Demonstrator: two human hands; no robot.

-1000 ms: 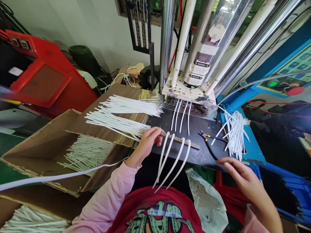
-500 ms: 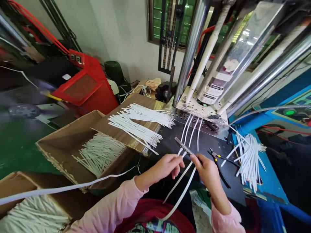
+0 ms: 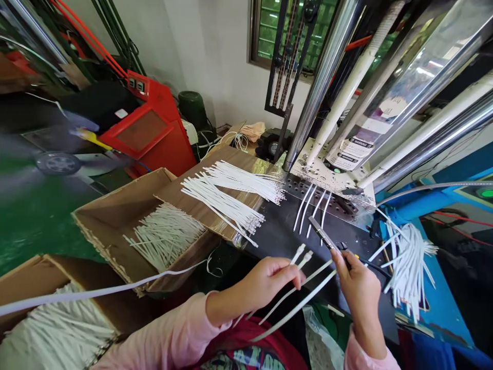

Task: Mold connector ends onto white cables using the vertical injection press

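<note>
My left hand (image 3: 265, 282) pinches two white cables (image 3: 301, 255) just below their moulded ends, which point up and away from me. In my right hand (image 3: 358, 282) is a narrow metal bar (image 3: 322, 234), angled toward the press. Two more white cables (image 3: 304, 294) trail from near the bar's lower end down toward my lap; how they meet the bar is hidden by my fingers. Beyond the bar, several white cables (image 3: 313, 210) stick out from under the press head (image 3: 331, 172) onto the black work surface (image 3: 275, 226).
Bundles of white cables (image 3: 231, 200) lie on a cardboard sheet (image 3: 185, 185) at left. Cardboard boxes (image 3: 96, 221) with more cables stand lower left. A loose cable pile (image 3: 410, 262) rests on the blue ledge (image 3: 447, 293) at right. A fan (image 3: 57, 163) spins far left.
My hands have moved apart: the bar has gone right with my right hand, and two cables have come away from it in my left hand. The view has shifted slightly.
</note>
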